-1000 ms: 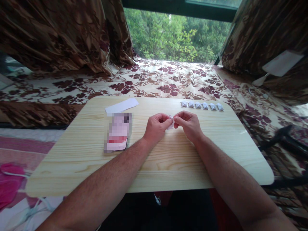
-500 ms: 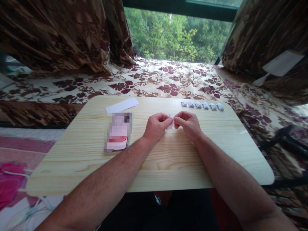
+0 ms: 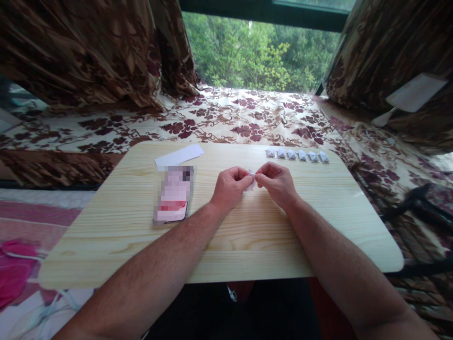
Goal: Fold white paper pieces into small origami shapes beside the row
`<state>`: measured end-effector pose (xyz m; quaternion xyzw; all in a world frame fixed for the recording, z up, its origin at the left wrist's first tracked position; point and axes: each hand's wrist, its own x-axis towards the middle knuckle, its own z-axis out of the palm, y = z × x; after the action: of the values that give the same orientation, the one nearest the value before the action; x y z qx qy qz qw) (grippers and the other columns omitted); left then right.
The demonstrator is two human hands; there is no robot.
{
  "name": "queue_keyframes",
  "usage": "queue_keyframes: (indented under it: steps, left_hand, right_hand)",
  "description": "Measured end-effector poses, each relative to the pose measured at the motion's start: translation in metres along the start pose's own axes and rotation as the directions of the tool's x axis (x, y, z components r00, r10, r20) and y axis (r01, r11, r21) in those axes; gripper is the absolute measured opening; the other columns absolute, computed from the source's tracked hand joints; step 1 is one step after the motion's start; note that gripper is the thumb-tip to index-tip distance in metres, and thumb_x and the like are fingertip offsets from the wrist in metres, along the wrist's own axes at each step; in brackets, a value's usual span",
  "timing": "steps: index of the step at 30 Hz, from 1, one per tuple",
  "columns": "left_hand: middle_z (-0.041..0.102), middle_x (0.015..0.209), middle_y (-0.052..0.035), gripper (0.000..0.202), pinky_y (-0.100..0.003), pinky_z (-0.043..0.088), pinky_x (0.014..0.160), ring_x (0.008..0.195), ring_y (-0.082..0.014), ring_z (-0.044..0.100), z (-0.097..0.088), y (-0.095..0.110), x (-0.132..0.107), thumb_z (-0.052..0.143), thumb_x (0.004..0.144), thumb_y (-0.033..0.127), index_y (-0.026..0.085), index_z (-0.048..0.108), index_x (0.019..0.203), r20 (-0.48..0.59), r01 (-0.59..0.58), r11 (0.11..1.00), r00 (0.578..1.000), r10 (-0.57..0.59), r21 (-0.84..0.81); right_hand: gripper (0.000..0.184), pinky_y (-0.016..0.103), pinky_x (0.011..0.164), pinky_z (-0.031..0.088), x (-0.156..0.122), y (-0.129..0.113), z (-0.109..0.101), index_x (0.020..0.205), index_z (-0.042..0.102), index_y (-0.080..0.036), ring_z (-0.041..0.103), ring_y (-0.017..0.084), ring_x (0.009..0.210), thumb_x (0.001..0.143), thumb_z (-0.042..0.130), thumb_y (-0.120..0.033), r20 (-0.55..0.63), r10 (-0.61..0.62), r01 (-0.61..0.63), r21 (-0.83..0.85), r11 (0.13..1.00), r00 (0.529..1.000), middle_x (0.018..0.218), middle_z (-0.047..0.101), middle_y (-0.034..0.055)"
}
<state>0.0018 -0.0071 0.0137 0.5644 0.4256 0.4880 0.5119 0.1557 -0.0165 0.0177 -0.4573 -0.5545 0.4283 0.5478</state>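
Observation:
Between my two hands, above the middle of the table, is a small piece of folded white paper (image 3: pixel 249 186), mostly covered by fingers. My left hand (image 3: pixel 231 186) pinches it between thumb and forefinger from the left. From the right, the thumb and forefinger of my right hand (image 3: pixel 278 183) close on its upper right edge. Beyond the right hand, several small folded white paper pieces (image 3: pixel 292 155) lie in a row near the table's far edge; each has a raised, pointed middle.
A phone (image 3: pixel 174 193), blurred by pixelation, lies on the wooden table (image 3: pixel 240 236) left of my hands. White paper strips (image 3: pixel 180 155) rest behind it. Patterned cloth (image 3: pixel 247 118) covers the ledge beyond, below a window. A pink item (image 3: pixel 17 264) is at the lower left.
My right hand's fingertips have shifted slightly left, closer to the left thumb, on the small paper. The phone, strips and row of paper pieces stay where they were.

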Motion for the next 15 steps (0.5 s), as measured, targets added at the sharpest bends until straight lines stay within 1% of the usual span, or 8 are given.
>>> queue_keyframes:
  steps: [4,9,15]
  left_hand:
    - [0.065,0.065,-0.0012,0.023,-0.025,0.042,0.057,0.060,-0.0121,0.056,0.0004,0.0008,0.0004,0.077,0.070,0.036,0.015,0.068,0.070,0.004,-0.002,1.000,1.000,0.003,-0.009]
    - [0.064,0.064,-0.0010,0.025,-0.024,0.040,0.055,0.058,-0.0110,0.053,0.0002,0.0020,0.0000,0.077,0.071,0.038,0.014,0.068,0.070,0.015,-0.014,1.000,1.000,0.014,0.022]
    - [0.062,0.061,-0.0001,0.025,-0.024,0.038,0.053,0.055,-0.0099,0.050,0.0007,0.0019,-0.0016,0.076,0.071,0.038,0.015,0.066,0.068,0.025,-0.010,0.999,1.000,0.009,0.036]
  right_hand:
    - [0.009,0.024,0.051,0.038,-0.0004,0.0002,-0.0001,0.067,0.062,-0.018,0.050,0.009,0.051,0.071,0.069,-0.022,-0.013,0.006,-0.006,-0.019,1.000,1.000,0.056,0.060,-0.0035]
    - [0.008,0.024,0.051,0.039,-0.0002,0.0006,-0.0015,0.069,0.065,-0.017,0.052,0.010,0.051,0.071,0.069,-0.024,-0.012,0.031,-0.031,-0.014,0.999,0.999,0.057,0.061,-0.0023]
    - [0.009,0.023,0.049,0.036,-0.0004,-0.0013,-0.0004,0.067,0.064,-0.017,0.048,0.009,0.050,0.072,0.068,-0.023,-0.003,0.036,-0.036,-0.051,0.998,0.999,0.056,0.059,-0.0030]
